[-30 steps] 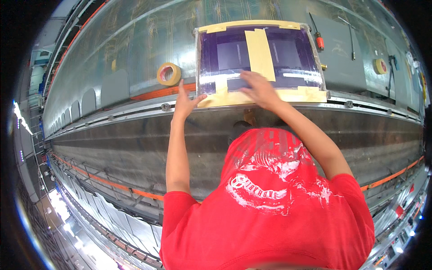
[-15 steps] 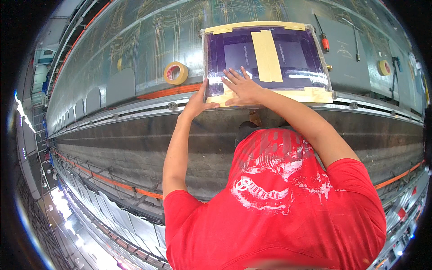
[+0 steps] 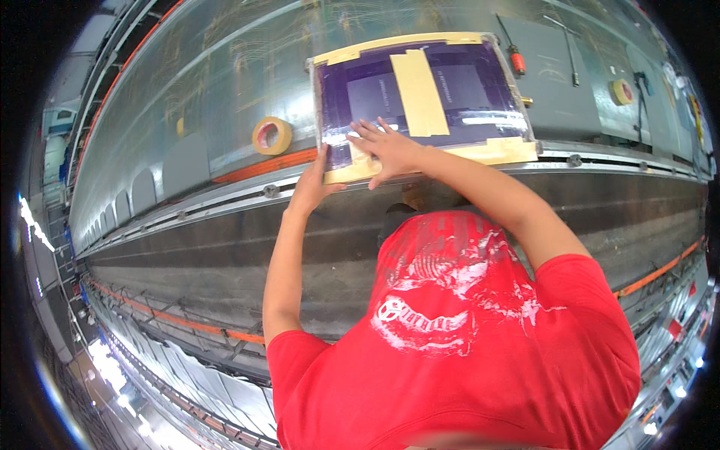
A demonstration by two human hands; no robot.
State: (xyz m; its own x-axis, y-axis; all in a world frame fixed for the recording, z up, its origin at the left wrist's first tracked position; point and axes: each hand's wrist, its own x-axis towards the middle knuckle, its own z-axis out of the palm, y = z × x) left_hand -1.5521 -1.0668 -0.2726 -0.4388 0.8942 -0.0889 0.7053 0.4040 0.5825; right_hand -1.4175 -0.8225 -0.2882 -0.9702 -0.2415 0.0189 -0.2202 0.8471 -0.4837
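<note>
A flat dark purple rectangular panel (image 3: 480, 94) in clear film lies at the table's near edge, slightly tilted in view. Yellow masking tape (image 3: 420, 94) runs across its middle, with more tape along its far and near edges. My left hand (image 3: 309, 184) is at the near left corner, fingers stretched along the left side and thumb pointing along the near edge. Resting on the near left part, over a short piece of tape, is my right hand (image 3: 390, 150). Its fingers are spread and its thumb reaches down to the near edge. Neither palm's underside shows.
Left of the panel stands a masking tape roll (image 3: 272, 136). Right of it lie a red-handled screwdriver (image 3: 517, 61), a long metal T-handled tool (image 3: 571, 56) and another tape roll (image 3: 621, 92). A metal rail (image 3: 225, 189) with bolts borders the table's near side.
The whole view has shifted and tilted, carrying the panel and tools leftward in it. My right thumb has slid toward the panel's near edge. My left hand stays at the corner.
</note>
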